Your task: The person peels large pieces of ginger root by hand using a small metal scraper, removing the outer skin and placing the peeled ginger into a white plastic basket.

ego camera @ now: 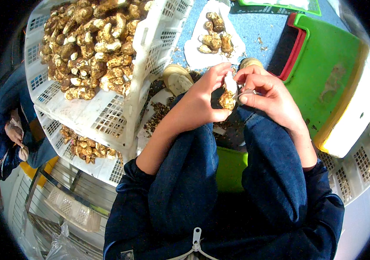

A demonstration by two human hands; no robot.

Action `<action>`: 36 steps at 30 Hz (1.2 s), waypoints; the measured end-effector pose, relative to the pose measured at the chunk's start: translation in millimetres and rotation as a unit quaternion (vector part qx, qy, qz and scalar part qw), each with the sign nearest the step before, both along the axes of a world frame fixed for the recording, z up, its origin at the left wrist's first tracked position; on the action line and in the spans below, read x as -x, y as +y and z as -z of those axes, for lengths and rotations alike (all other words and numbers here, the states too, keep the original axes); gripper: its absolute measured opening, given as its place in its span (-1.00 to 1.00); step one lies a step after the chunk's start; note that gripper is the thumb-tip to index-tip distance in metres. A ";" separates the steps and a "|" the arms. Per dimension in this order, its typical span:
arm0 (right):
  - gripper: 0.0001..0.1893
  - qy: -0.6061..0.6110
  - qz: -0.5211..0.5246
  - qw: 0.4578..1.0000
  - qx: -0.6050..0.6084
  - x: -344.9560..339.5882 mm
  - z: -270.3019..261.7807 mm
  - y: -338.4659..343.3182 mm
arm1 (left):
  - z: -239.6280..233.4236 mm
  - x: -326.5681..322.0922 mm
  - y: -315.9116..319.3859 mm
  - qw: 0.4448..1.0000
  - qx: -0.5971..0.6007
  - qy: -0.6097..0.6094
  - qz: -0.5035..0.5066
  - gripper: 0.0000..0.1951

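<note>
My left hand (pixel 198 97) holds a brown, knobbly mushroom (pixel 227 99) by its sides, above my knees. The mushroom's upper part looks white and bare, while its lower end is brown and rough. Against the mushroom's right side, my right hand (pixel 263 89) pinches a small thin metal blade (pixel 248 93) between thumb and fingers; its full shape is hidden. Beyond my hands, several similar mushrooms (pixel 211 41) lie on a white cloth or sheet (pixel 193 53) on the blue floor.
At the left, a white plastic crate (pixel 139 42) heaped with brown mushrooms (pixel 87 48) stands on another crate (pixel 102 169). A green and white container (pixel 328 65) is at the right, above a crate (pixel 360 169). Dark scraps (pixel 159 118) lie by my shoes. Another person's hand (pixel 15 133) shows far left.
</note>
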State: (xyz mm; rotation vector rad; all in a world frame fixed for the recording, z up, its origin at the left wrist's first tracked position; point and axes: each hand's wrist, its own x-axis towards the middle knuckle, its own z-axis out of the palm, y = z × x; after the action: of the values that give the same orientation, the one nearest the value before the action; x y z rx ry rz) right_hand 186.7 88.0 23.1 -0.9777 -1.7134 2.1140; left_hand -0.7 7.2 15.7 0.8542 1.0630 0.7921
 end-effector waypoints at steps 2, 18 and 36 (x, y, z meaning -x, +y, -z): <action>-0.77 -0.014 -0.010 0.999 -0.031 0.7 2.4 -0.4 | 2.1 -0.7 -0.2 0.998 -0.027 0.046 0.018 -0.12; -0.78 0.035 0.050 0.994 0.095 -1.2 0.0 0.3 | -0.4 1.6 5.1 0.998 -0.029 0.026 -0.041 -0.06; -0.80 -0.051 0.149 0.987 0.041 2.8 1.4 -1.4 | 1.3 0.8 2.6 0.986 -0.110 0.127 0.019 -0.09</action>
State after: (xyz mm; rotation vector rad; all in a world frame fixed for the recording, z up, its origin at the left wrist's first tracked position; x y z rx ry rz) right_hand 183.9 86.6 21.7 -1.2961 -1.4254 1.9821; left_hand -1.5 9.8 14.4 1.1847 1.1931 0.7935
